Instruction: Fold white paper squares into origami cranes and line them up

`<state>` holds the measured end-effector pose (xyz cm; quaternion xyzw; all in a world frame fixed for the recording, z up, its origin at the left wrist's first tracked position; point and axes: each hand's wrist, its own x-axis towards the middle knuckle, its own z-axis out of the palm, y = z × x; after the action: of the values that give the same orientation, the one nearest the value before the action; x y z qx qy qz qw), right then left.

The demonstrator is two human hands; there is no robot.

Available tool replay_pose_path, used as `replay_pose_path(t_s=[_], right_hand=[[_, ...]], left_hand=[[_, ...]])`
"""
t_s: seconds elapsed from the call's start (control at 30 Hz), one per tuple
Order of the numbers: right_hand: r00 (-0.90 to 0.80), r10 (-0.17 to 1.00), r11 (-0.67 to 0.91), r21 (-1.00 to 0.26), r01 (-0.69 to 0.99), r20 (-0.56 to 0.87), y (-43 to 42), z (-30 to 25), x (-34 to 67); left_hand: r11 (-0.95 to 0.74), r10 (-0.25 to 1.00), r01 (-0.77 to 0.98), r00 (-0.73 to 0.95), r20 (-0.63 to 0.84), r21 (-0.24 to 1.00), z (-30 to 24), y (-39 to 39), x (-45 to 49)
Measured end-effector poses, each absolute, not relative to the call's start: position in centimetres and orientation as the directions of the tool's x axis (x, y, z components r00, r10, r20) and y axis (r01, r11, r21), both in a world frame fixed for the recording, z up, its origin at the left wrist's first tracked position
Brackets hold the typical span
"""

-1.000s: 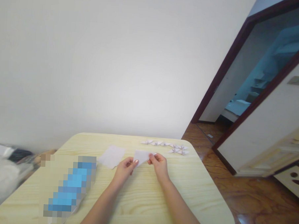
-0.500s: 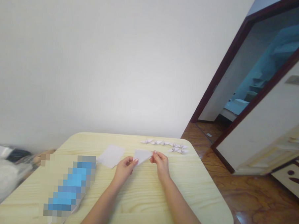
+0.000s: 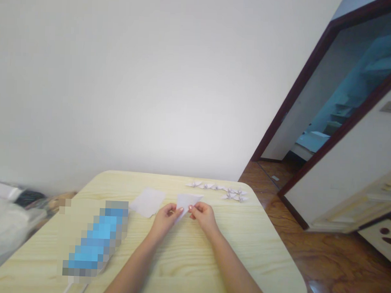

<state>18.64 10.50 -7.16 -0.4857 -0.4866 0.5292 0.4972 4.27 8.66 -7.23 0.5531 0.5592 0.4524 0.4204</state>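
Both of my hands pinch one folded white paper triangle just above the light wooden table. My left hand grips its lower left edge with closed fingers. My right hand pinches the paper close beside the left one, near the fold's middle. A flat white paper square lies on the table just left of my hands.
A row of several small folded white paper pieces lies near the table's far right edge. A blurred blue patch covers something on the left of the table. A white wall stands behind; an open doorway and wooden floor are to the right.
My right hand has slid left along the paper from its right tip to close beside my left hand. The paper now stands as a triangle pointing right.
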Motion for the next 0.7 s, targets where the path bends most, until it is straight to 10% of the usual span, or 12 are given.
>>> replay_pose_path(t_s=[0.7], right_hand=[[0.110, 0.991, -0.058, -0.980, -0.191, -0.080, 11.6, -7.5, 21.1]], left_hand=[[-0.053, 0.998, 0.381, 0.036, 0.042, 0.923, -7.3, 8.6, 3.8]])
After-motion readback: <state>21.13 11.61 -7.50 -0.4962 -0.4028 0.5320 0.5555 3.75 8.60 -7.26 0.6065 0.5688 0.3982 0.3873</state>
